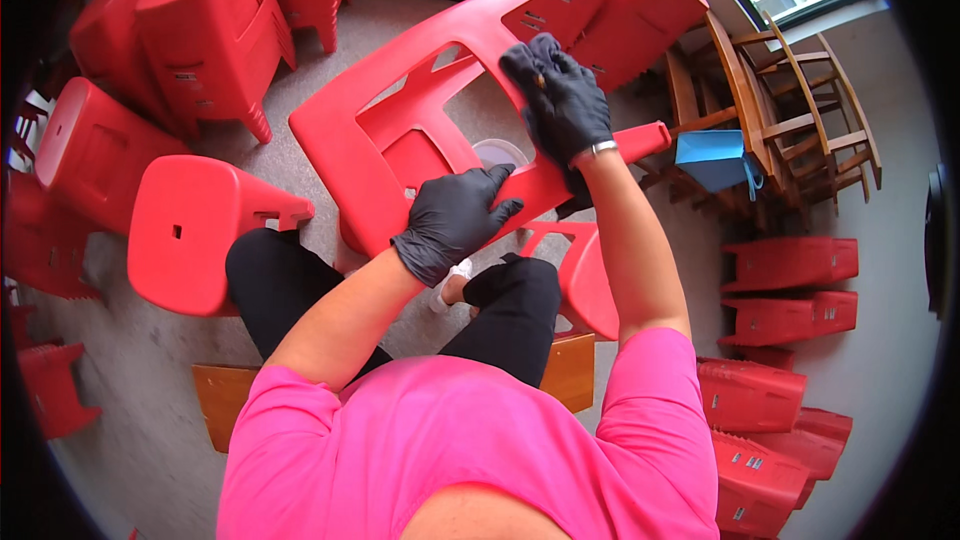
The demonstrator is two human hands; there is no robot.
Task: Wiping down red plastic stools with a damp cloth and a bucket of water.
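A red plastic stool [345, 125] is tipped on its side in front of me, its legs pointing away to the right. My left hand [455, 220], in a black glove, rests on the stool's near side with the fingers bent over its edge. My right hand [570, 112], gloved the same way, presses a dark cloth [530, 60] against the far leg. The fingers of that hand are closed on the cloth. Through the stool's opening part of a pale round container [500, 152] shows; the rest of it is hidden.
Stacks of red stools [205, 25] stand at the far left and along the right wall. One red stool [190, 230] is upright by my left knee, another [590, 285] by my right. Wooden chairs [790, 110] and a blue box [712, 158] are at the far right.
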